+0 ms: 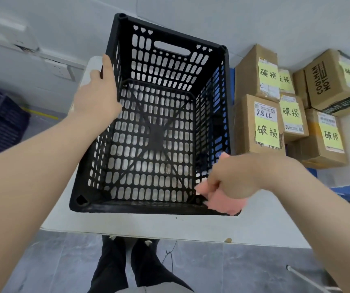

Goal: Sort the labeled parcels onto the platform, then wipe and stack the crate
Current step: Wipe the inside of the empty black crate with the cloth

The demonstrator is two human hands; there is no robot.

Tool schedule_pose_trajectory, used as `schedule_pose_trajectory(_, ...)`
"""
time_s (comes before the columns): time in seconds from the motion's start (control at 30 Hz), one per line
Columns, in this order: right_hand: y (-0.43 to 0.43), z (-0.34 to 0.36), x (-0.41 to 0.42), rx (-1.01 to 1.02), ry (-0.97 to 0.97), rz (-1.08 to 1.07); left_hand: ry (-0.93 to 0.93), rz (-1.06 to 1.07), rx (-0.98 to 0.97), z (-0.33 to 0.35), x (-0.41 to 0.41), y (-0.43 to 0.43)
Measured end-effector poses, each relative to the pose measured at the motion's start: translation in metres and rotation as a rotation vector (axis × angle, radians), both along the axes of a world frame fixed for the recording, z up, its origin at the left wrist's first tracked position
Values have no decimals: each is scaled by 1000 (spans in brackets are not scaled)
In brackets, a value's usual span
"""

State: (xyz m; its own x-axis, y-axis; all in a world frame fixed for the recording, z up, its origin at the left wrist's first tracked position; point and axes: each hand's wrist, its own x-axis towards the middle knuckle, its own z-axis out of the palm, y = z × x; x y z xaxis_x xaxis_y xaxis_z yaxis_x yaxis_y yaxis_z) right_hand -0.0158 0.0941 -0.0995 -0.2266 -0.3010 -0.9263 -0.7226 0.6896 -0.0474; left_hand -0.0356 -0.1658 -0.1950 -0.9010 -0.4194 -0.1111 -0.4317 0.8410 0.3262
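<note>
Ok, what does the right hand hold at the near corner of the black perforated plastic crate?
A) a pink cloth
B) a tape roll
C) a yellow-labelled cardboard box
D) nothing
A: the right hand grips a pink cloth against the near right corner of the black perforated plastic crate.

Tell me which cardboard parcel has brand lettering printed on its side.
The upper-right parcel, printed COOLMAN on the cardboard itself; no other parcel's cardboard shows printing.

Blk trousers (109, 271) (forearms (43, 166) bare)
</note>
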Motion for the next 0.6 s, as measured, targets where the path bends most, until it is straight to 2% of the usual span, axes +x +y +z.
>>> schedule_pose_trajectory(0.07, 8, 11, -3, -97, -26, -205, 46, -16, 48, -4, -1, -4)
schedule_pose_trajectory(0.2, 25, 16, -6, -431, 136, -627, 131, -17, 386, -3, 4, -16)
schedule_pose_trajectory(0.3, 32, 9, -1, -582, 128, -790, 132, -16, 425, 13, 29, -10)
schedule_pose_trajectory(0.37, 34, 7, 2, -597, 85, -719, 49, -30, 370, 22, 58, 0)
schedule_pose_trajectory(0.47, 31, 2, 8, -482, -14, -569, -115, 36, 302, 28, 105, 20)
schedule_pose_trajectory(0.6, 23, -19, 25, -248, -147, -287, -110, 60, 185, 21, 133, 43)
